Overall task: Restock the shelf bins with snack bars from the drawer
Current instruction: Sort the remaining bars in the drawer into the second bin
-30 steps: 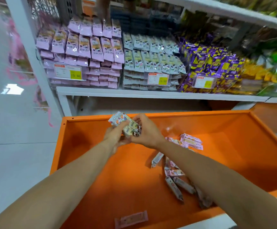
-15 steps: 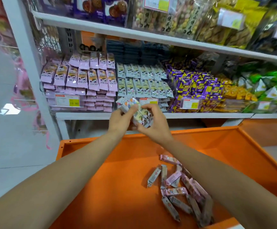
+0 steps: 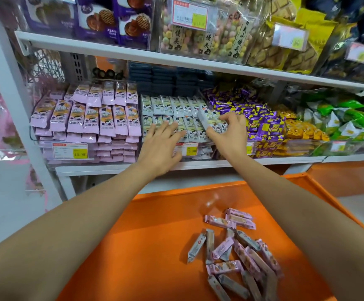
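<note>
The middle shelf bin (image 3: 185, 152) holds rows of pale grey-green snack bars (image 3: 172, 109). My right hand (image 3: 228, 135) grips a small bundle of the same grey-green bars (image 3: 211, 121) over the right end of that bin. My left hand (image 3: 161, 144) lies flat with spread fingers on the front row of bars. Below, the orange drawer (image 3: 150, 246) holds a loose heap of pink and grey bars (image 3: 237, 253) at its right side.
A bin of pink bars (image 3: 90, 118) stands to the left, purple-wrapped snacks (image 3: 254, 118) to the right, then yellow and green packs (image 3: 339, 118). The upper shelf (image 3: 133, 53) overhangs the bins and carries cookie and biscuit bags. A white upright post (image 3: 9, 88) stands at the left.
Both hands rose from above the drawer to the middle bin. The bundle, held by both hands before, is now in my right hand alone; my left hand has flattened onto the bars.
</note>
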A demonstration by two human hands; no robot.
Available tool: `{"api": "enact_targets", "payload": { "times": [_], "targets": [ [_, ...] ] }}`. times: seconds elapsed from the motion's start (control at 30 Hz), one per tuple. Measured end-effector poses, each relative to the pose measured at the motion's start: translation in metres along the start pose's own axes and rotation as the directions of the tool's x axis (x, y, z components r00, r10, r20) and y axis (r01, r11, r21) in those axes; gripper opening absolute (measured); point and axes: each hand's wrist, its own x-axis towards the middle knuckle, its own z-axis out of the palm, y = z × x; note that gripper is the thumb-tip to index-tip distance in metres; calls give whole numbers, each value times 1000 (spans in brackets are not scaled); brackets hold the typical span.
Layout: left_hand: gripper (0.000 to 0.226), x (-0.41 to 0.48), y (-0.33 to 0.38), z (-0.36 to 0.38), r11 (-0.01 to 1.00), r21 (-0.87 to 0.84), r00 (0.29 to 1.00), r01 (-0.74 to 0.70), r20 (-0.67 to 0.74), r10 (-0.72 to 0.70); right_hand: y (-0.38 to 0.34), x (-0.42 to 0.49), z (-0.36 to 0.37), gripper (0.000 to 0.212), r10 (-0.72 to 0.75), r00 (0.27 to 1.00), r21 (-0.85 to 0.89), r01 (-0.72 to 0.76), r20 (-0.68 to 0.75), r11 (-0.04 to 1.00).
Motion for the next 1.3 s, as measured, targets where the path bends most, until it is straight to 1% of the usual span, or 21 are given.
{"api": "enact_targets", "payload": {
  "times": [0.07, 0.13, 0.3, 0.43, 0.47, 0.53, 0.6, 0.63, 0.7, 0.77, 0.83, 0.9, 0.97, 1.03, 1.07, 1.1, 1.13, 1.17, 1.2, 1.27, 1.3],
  "targets": [
    [60, 5, -2, 4, 999, 45, 998, 9, 61, -12, 1, 6, 8, 44, -7, 1000, -40, 7, 13, 999],
    [61, 7, -3, 10, 997, 69, 996, 20, 89, -26, 2, 9, 17, 46, -16, 1000, -78, 18, 22, 997],
    [62, 7, -6, 21, 997, 76, 998, 19, 65, -24, 3, 13, 27, 51, -32, 999, -230, 29, -9, 973],
    [63, 6, -4, 24, 997, 71, 998, 22, 49, -26, 4, 13, 28, 57, -35, 999, -249, 38, 19, 968],
    [63, 6, -4, 24, 997, 70, 999, 19, 43, -22, 6, 9, 27, 58, -61, 998, -231, 63, 14, 971],
    [61, 3, -3, 26, 998, 58, 1000, -4, -8, 4, 10, -1, 24, 54, -169, 985, -150, 160, -47, 976],
    [56, -1, 1, 29, 998, 46, 993, -45, -107, 50, 13, -15, 20, 41, -290, 950, -54, 286, -114, 957],
    [52, -5, 4, 31, 997, 36, 985, -66, -158, 71, 15, -23, 19, 33, -343, 931, -5, 345, -123, 938],
    [43, -15, 13, 38, 994, 8, 965, -111, -240, 110, 21, -43, 20, 18, -406, 910, 124, 413, -78, 902],
    [37, -31, 23, 52, 989, 4, 956, -150, -253, 146, 35, -65, 24, 7, -396, 917, 201, 380, 41, 903],
    [33, -48, 33, 74, 985, -6, 966, -171, -199, 166, 58, -87, 32, 3, -334, 926, 174, 304, 177, 936],
    [29, -68, 41, 101, 986, -54, 984, -156, -91, 151, 89, -108, 42, 4, -237, 917, 97, 217, 321, 971],
    [28, -90, 46, 133, 987, -108, 991, -120, 47, 126, 122, -129, 53, 6, -97, 878, -12, 116, 468, 993],
    [28, -111, 53, 160, 984, -160, 971, -84, 209, 117, 150, -146, 59, 14, 39, 815, -147, 57, 579, 988],
    [30, -120, 56, 170, 982, -178, 936, -63, 330, 119, 163, -153, 61, 18, 76, 773, -198, 65, 629, 978],
    [35, -129, 59, 182, 981, -187, 877, -42, 463, 126, 174, -159, 63, 20, 98, 718, -239, 98, 689, 966],
    [42, -137, 60, 195, 982, -185, 810, -38, 570, 138, 183, -164, 65, 21, 103, 660, -271, 158, 744, 949],
    [47, -145, 63, 207, 984, -172, 747, -44, 649, 146, 191, -169, 68, 22, 107, 605, -300, 227, 789, 926],
    [50, -151, 66, 219, 986, -156, 702, -54, 697, 148, 201, -173, 72, 25, 120, 555, -327, 290, 823, 900],
    [51, -161, 71, 238, 989, -143, 655, -44, 743, 137, 216, -179, 80, 31, 216, 473, -402, 337, 854, 851],
    [51, -163, 75, 246, 989, -147, 633, -29, 763, 132, 223, -182, 84, 35, 265, 444, -444, 369, 856, 817]
  ]
}}
